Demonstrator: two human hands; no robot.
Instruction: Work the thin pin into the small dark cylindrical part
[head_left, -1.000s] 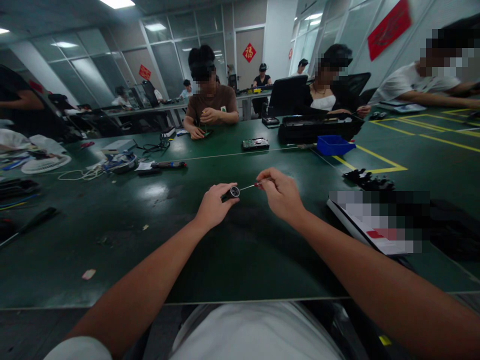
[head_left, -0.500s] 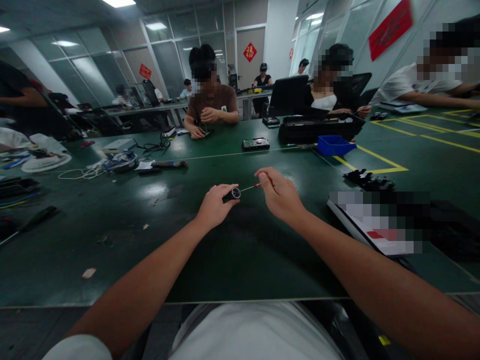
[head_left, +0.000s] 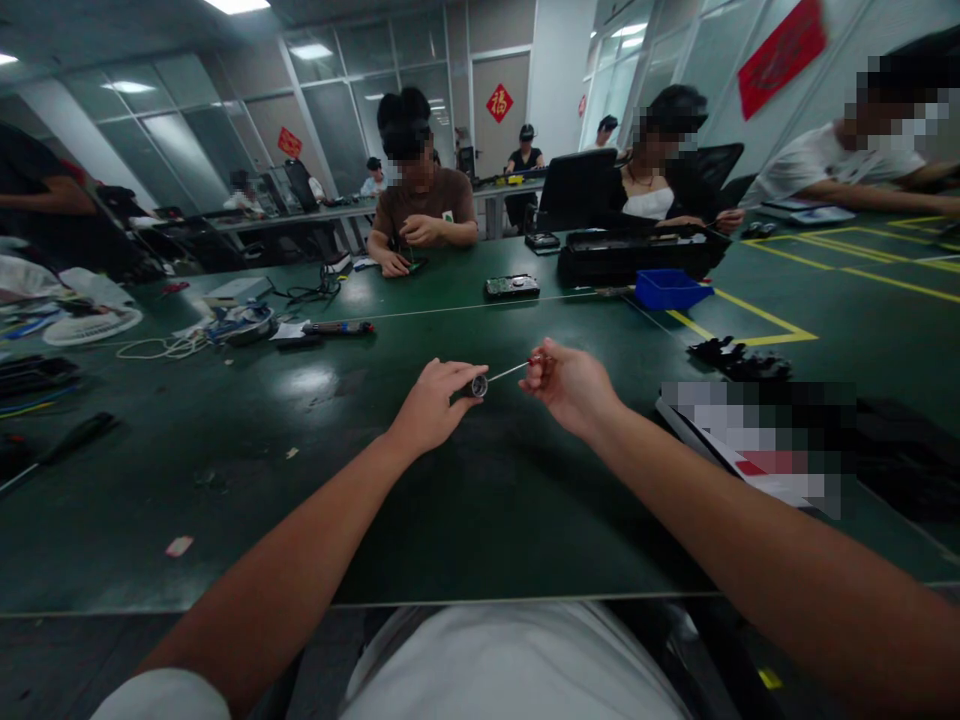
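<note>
Fingers of the left hand (head_left: 431, 408) pinch a short black cylinder (head_left: 478, 386), the right hand (head_left: 576, 388) a thin red-handled metal tool (head_left: 510, 371), above a glossy dark-green table (head_left: 247, 450), well apart from its near edge (head_left: 420, 604) and a blue plastic bin (head_left: 670, 291)

From here the tabletop (head_left: 517, 545) looks wide open around mid near edge; slide right and papers (head_left: 750, 468) block you, then toward the far edge a blue bin (head_left: 670, 290).

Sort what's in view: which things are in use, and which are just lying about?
In use: round-ended dark part, held in the left hand; thin-shafted red tool, held in the right hand.

Apparently just lying about: blue tray; white cable; paper scrap; black-handled tool, far left.
</note>
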